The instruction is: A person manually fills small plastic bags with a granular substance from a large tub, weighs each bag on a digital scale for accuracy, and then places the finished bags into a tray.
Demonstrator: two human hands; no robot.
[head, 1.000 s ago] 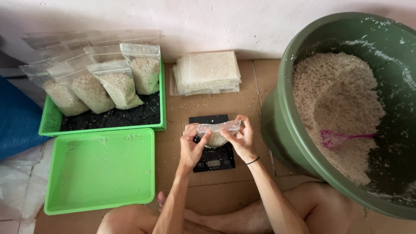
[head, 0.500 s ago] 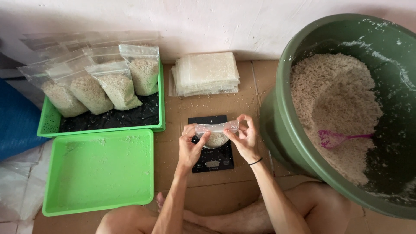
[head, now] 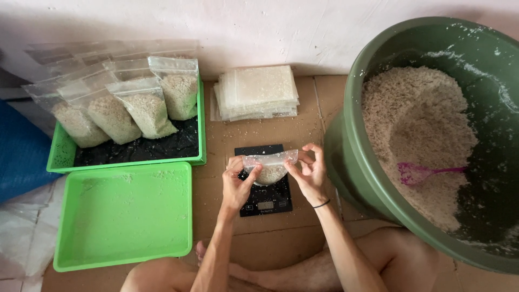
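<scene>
Head view is showing the left hand (head: pixel 236 186) and right hand (head: pixel 308 173) pinching, seemingly sealing, a clear grain-filled bag (head: pixel 268 166) between them, mid-frame over the black scale (head: pixel 265 197).

Home floor set up as a small packing station: a person sits cross-legged on flattened cardboard (head: pixel 303 135) over tiles against a plain plastered wall (head: pixel 270 27), among a large green tub (head: pixel 373 178) of grain, a digital scale (head: pixel 267 200), green trays (head: pixel 124 216) and filled clear bags (head: pixel 146 111)
</scene>
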